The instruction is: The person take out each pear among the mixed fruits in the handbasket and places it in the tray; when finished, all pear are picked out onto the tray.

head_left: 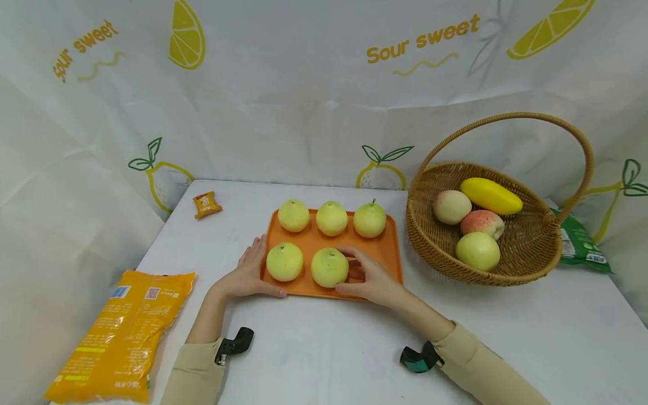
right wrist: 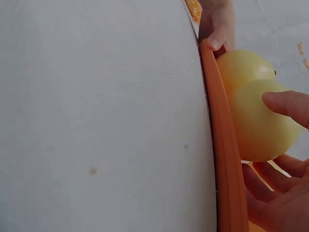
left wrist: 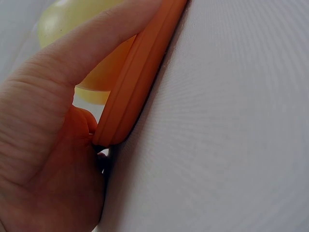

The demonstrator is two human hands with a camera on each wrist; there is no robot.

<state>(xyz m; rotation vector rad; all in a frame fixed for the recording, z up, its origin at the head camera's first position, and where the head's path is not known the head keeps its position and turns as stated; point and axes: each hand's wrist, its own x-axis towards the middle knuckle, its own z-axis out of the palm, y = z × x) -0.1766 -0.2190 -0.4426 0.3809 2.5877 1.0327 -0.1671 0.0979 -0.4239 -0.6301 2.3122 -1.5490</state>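
An orange tray [head_left: 385,247] lies on the table with several round yellow-green pears on it, three in its back row and two in front. My right hand [head_left: 372,280] holds the front right pear [head_left: 329,268], thumb on its near side and fingers round its right; in the right wrist view the thumb [right wrist: 287,104] touches the pear's skin. My left hand [head_left: 251,273] holds the tray's front left corner. Its thumb [left wrist: 104,41] lies along the front rim, and its fingers reach up the left side, partly hidden in the left wrist view. Beside that hand sits the front left pear [head_left: 284,262].
A wicker basket [head_left: 425,242] with a tall handle stands at the right, holding a yellow elongated fruit, two peach-like fruits and another pear. Behind it lies a green packet [head_left: 582,242]. An orange bag [head_left: 121,337] lies front left, and a small wrapped snack [head_left: 206,205] back left.
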